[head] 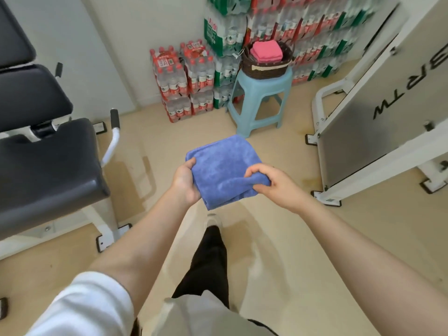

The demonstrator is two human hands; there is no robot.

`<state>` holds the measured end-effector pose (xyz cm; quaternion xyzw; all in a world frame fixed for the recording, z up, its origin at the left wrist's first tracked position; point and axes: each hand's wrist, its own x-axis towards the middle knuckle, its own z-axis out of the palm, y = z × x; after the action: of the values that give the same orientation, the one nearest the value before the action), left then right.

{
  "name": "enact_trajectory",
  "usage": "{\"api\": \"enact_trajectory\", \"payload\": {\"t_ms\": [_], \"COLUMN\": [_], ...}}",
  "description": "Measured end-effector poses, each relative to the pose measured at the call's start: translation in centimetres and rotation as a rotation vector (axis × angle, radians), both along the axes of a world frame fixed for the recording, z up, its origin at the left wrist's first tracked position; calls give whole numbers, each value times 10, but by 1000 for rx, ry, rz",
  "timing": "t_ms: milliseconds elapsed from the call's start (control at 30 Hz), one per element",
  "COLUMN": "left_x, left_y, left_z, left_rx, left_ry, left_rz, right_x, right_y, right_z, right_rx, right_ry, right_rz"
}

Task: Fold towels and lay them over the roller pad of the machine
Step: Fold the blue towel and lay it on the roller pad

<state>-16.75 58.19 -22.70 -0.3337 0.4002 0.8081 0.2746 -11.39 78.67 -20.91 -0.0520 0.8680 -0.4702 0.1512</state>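
Both hands grasp the folded blue towel: left hand cradles its edge, right hand pinches a corner (keeping folds together), well short of the stool.

A gym's back corner, doubling as a storeroom.
Black padded seat on a white-framed exercise machine at left; a white machine panel with lettering at right. Far off, shrink-wrapped bottled-water packs stacked against the wall, beside a blue plastic stool bearing a basket of pink towels.
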Motion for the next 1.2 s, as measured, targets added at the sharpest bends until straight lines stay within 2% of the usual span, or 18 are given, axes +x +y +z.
{"api": "enact_trajectory", "payload": {"t_ms": [133, 233, 333, 467, 633, 733, 833, 1000, 1200], "left_x": [-88, -168, -245, -325, -389, -429, -479, -565, -667], "left_y": [36, 66, 91, 119, 150, 170, 199, 268, 347], "left_z": [7, 29, 57, 73, 61, 47, 23, -21, -69], "left_rx": [-29, -48, -82, -114, -85, -59, -46, 12, -170], "left_ry": [48, 108, 192, 218, 205, 185, 178, 150, 183], "left_rz": [-85, -159, -209, -279, -319, -322, -302, -280, -322], "right_x": [-84, -165, -245, -326, -390, -427, -479, -587, -716], "right_y": [38, 56, 70, 89, 124, 148, 181, 247, 328], "right_z": [-1, 10, 26, 43, 31, 18, 2, -29, -65], "right_rx": [-44, -121, -83, -349, -652, -708, -700, -515, -401], "right_ry": [-156, -133, -44, -77, -381, -392, -344, -308, -478], "right_rz": [-93, -299, -437, -642, -587, -559, -576, -629, -648]}}
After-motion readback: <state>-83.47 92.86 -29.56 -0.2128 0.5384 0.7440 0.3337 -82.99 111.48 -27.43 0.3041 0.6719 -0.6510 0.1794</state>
